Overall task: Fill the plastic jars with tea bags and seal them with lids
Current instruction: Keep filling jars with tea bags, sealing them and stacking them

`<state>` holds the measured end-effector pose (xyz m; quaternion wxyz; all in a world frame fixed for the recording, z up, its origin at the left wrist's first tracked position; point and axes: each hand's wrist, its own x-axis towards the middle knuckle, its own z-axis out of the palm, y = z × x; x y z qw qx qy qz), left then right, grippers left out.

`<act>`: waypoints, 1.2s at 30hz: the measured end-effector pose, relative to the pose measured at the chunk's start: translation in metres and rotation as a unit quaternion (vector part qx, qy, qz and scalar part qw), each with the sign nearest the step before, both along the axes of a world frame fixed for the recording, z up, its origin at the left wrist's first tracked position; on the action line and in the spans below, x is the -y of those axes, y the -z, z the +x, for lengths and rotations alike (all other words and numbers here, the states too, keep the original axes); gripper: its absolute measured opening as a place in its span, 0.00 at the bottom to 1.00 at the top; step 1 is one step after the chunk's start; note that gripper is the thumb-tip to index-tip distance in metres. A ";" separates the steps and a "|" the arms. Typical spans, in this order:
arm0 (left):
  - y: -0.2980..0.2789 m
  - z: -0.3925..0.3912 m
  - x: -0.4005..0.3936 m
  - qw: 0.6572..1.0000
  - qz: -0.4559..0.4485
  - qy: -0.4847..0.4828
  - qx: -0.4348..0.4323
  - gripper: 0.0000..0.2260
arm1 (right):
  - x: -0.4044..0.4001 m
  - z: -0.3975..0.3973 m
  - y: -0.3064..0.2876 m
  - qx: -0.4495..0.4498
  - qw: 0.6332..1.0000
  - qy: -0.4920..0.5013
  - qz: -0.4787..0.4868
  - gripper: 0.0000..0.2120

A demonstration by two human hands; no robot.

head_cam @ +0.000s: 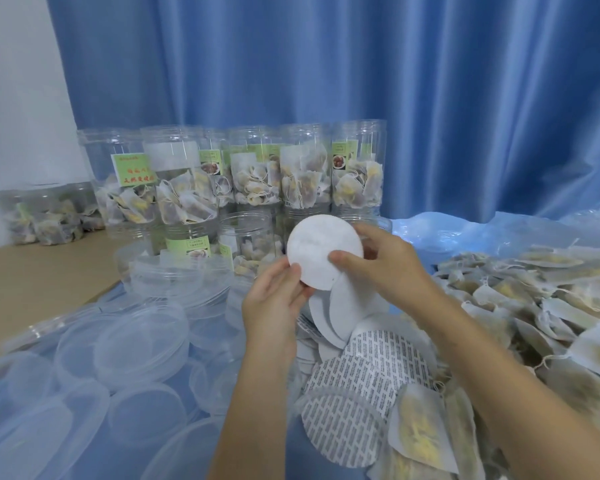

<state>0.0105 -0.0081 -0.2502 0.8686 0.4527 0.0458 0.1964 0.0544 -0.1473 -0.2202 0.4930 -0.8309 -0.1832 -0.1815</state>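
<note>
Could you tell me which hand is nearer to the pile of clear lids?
Left. The left hand is just right of the clear lids; the right hand is farther right, beyond the white disc both hold.

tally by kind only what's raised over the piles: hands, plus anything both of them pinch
hands: 2 (left hand, right hand)
white disc pinched by both: 1
total: 3
</note>
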 end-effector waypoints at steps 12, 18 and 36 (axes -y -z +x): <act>0.019 0.007 -0.011 0.792 0.522 -0.229 -0.218 0.32 | 0.009 0.008 0.008 0.018 0.986 -0.022 0.167 0.08; 0.022 0.005 -0.011 0.797 0.501 -0.291 -0.172 0.11 | 0.009 0.011 0.011 0.024 0.980 -0.039 0.192 0.10; 0.006 -0.004 -0.005 0.923 0.300 -0.242 0.003 0.20 | 0.015 0.002 -0.011 -0.011 0.910 -0.018 0.414 0.14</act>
